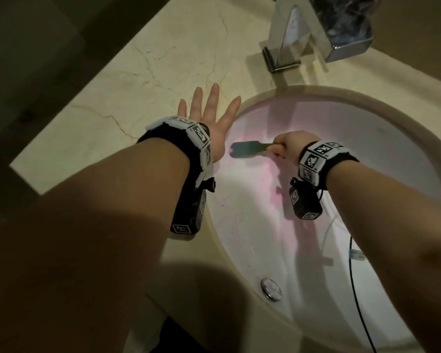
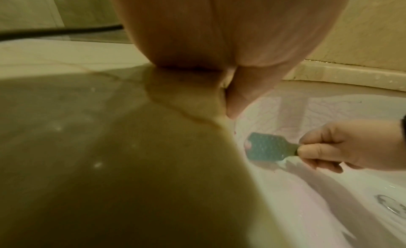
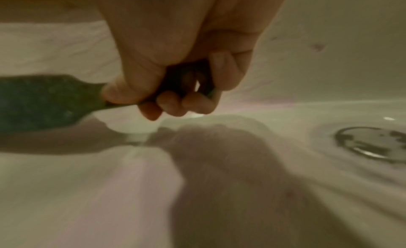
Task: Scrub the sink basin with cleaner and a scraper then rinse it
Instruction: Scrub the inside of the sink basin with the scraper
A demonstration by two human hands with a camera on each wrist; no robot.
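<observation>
Evidently scrubbing is under way. The right hand (image 1: 288, 146) is gripping the scraper (image 1: 247, 149) by its handle, fingers curled tight round it, blade lying against the left wall of the sink basin (image 1: 265, 212). The left hand (image 1: 209, 118) is resting flat on the countertop (image 1: 112, 80) just beside the rim, fingers spread and holding nothing. Pink cleaner (image 1: 273, 179) is streaking the left and back slopes. No water is showing at the faucet (image 1: 288, 34), so rinsing probably remains; drain (image 1: 271, 289) is shut.
</observation>
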